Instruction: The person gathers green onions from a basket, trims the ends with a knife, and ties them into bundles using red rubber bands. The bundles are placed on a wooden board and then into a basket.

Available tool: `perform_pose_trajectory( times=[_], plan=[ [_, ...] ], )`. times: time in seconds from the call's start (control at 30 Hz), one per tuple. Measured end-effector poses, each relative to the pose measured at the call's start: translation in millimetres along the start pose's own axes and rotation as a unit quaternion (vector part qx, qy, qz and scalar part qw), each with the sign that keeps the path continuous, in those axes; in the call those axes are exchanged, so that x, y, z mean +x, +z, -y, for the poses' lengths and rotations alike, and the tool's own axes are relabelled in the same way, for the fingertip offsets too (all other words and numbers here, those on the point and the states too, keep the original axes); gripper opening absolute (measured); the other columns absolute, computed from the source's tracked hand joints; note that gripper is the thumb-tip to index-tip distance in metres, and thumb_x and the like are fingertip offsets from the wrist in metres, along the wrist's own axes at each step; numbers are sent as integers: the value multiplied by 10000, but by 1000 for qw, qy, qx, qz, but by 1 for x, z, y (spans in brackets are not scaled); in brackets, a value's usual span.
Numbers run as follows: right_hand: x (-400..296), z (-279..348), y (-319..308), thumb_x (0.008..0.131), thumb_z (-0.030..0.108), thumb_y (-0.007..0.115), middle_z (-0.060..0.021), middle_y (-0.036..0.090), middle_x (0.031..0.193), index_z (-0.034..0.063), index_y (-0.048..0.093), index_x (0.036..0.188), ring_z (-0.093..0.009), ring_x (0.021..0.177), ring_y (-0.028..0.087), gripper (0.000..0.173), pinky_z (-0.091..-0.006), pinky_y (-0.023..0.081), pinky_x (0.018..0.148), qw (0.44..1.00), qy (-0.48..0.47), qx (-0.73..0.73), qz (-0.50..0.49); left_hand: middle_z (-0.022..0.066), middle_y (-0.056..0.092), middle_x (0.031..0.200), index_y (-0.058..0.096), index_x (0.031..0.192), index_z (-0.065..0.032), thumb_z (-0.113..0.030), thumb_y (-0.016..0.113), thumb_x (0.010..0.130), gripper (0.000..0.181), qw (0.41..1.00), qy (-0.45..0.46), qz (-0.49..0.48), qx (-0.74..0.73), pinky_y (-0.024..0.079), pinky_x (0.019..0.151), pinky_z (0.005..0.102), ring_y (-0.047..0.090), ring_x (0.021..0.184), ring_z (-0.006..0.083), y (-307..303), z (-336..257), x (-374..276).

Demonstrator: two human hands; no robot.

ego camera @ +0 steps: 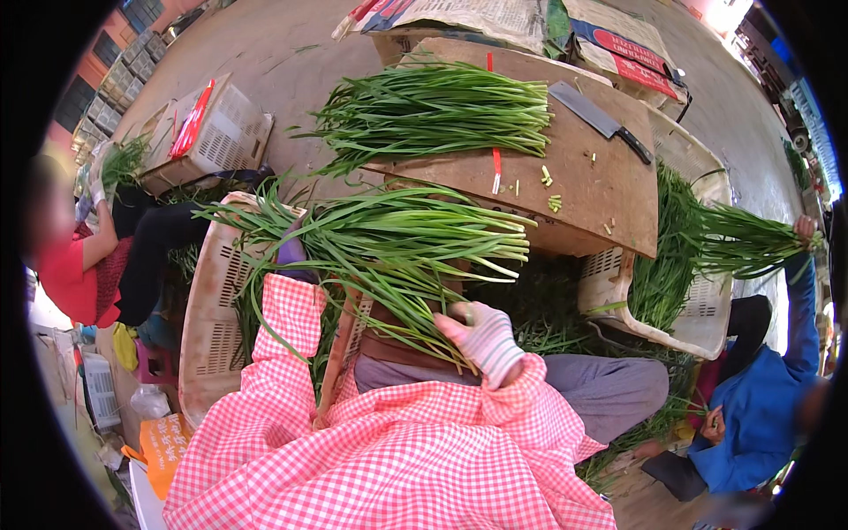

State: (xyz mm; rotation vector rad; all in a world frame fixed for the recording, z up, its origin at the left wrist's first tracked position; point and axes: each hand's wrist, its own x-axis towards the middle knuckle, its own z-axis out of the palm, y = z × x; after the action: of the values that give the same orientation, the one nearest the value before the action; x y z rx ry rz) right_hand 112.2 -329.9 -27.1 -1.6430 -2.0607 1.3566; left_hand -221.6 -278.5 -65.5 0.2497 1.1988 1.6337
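My left hand (291,250), in a purple glove and partly covered by leaves, holds a loose bunch of garlic chives (411,222) with the pale stem ends pointing right. Lower strands of that bunch slant down over my lap. My right hand (485,336), in a striped fingerless glove, pinches at these strands near their stems. Beyond the bunch, a thick bundle of garlic chives (437,109) rests on a wooden board (596,199), across a red strip (497,164) whose ends stick out both sides. A cleaver (586,109) with a black handle lies to the bundle's right.
Plastic crates stand at my left (209,291) and right (705,318); the right one holds chives. Cut stem bits (555,202) dot the board. Printed sacks (616,50) lie behind it. One person in red (73,265) sits left; another in blue (755,411), right, grasps chives.
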Motion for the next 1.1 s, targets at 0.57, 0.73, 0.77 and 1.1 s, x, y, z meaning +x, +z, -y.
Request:
perform_pose_trajectory(
  times=[0.57,0.73,0.77,1.1],
  plan=[
    [-49,-161,-37,816,274,560,-161,651,809,66,609,1031,-267,737,637,303,-328,481,662,968,113,-46,-217,182,606,1027,557,1091,17,-237,480,866,348,994,-17,-41,-105,506,803,472,602,901,318,-26,15,-5],
    [-57,-108,-7,843,264,575,-118,618,1024,-21,508,1186,-183,812,625,450,-255,480,746,930,67,347,-98,192,546,1151,517,1163,-13,-324,436,874,432,990,-74,-80,-94,456,874,520,556,1007,343,-40,16,-8],
    [-57,-99,-1,852,267,566,-112,609,1038,-23,497,1200,-177,811,620,458,-250,477,747,900,92,418,-80,191,553,1138,528,1150,-19,-322,421,880,420,988,-78,-82,-103,458,865,526,557,1004,347,-50,19,0],
    [-44,-77,3,799,141,587,-75,645,711,-13,640,835,-87,530,549,166,-194,419,466,823,99,511,-228,173,599,1043,557,1071,-12,-240,383,879,345,991,-61,-58,-104,491,835,475,596,917,327,-58,25,0]
  ],
)
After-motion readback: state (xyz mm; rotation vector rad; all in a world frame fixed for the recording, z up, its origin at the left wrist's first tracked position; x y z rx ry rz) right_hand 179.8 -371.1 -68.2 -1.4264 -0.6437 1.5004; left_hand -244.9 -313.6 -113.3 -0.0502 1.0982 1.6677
